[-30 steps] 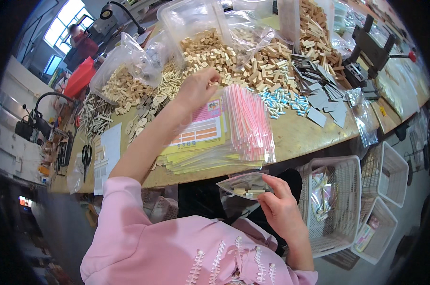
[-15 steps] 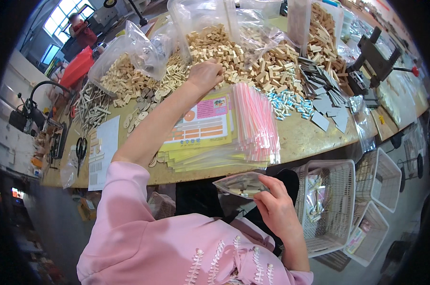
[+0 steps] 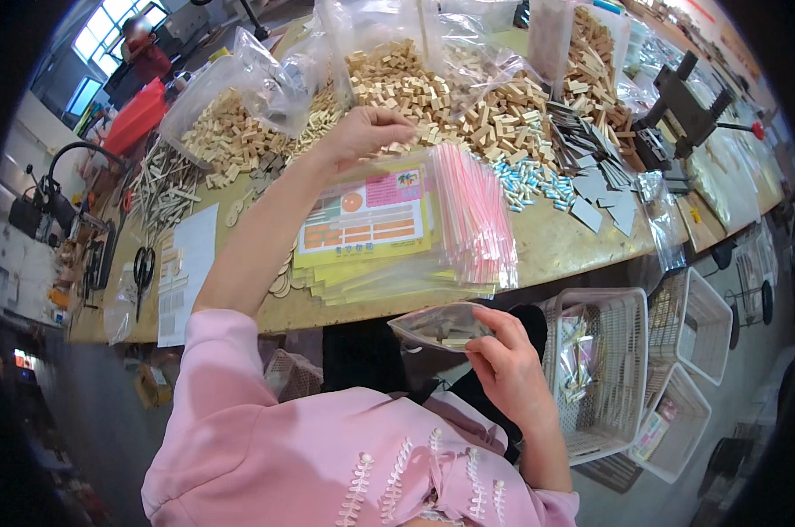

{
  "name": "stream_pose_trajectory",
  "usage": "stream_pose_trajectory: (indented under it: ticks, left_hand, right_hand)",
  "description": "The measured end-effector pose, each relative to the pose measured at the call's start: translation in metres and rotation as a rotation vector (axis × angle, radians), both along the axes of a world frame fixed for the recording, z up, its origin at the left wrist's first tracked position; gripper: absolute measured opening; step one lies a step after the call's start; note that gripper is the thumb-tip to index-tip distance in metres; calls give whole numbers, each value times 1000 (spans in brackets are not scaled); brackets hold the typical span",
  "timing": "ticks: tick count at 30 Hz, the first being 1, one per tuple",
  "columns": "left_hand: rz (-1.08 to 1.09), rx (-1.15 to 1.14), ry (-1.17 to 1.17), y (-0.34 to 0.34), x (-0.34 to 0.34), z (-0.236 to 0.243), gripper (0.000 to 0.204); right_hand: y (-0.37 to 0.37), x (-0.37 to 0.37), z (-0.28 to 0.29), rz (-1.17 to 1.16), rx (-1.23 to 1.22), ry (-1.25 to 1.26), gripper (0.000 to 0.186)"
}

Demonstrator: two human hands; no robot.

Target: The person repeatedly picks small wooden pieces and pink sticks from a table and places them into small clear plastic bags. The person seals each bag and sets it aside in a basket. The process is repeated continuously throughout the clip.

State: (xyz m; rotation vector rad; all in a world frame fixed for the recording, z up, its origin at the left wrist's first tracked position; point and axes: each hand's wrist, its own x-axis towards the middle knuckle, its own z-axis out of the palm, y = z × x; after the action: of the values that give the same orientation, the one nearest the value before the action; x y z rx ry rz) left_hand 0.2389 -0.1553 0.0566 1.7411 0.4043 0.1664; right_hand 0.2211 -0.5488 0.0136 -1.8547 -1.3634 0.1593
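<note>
My left hand [image 3: 375, 133] reaches across the table to the near edge of a pile of small wooden blocks [image 3: 402, 86], its fingertips closed; what is between them is hidden. Beneath it lie stacked yellow printed cards in clear sleeves [image 3: 362, 233], beside a fanned stack of bags with pink seal strips [image 3: 477, 220]. Low, in front of the table, my right hand [image 3: 503, 360] grips an open clear zip bag [image 3: 433, 327] containing a few pale wooden pieces. Right of the pink strips are small blue-and-white pieces [image 3: 525, 184].
The table [image 3: 556, 255] also bears clear bins [image 3: 547, 44], grey square plates [image 3: 591, 211], a black press [image 3: 687, 105], black scissors [image 3: 143, 277] and a white sheet [image 3: 187, 263]. White plastic baskets [image 3: 591, 439] stand below right. A person [image 3: 147, 57] is at the back left.
My left hand has moved forward to the blocks and turned slightly. My right hand still holds the bag. The whole view has shifted a little.
</note>
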Motion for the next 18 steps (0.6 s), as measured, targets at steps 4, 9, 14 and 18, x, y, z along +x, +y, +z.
stream_pose_trajectory:
  ticks: [4, 9, 14, 18]
  left_hand:
    - [-234, -34, -78, -61, -56, -3, 15]
    - [-460, 536, -64, -131, -125, 36, 16]
    - [-363, 581, -191, -126, -137, 22, 16]
    - [-7, 908, -183, -32, -109, 4, 17]
  right_hand:
    - [11, -4, 3, 30, 13, 4, 15]
    - [30, -11, 11, 111, 18, -11, 14]
    - [38, -19, 15, 134, 11, -40, 14]
    - [36, -23, 14, 124, -20, -42, 14]
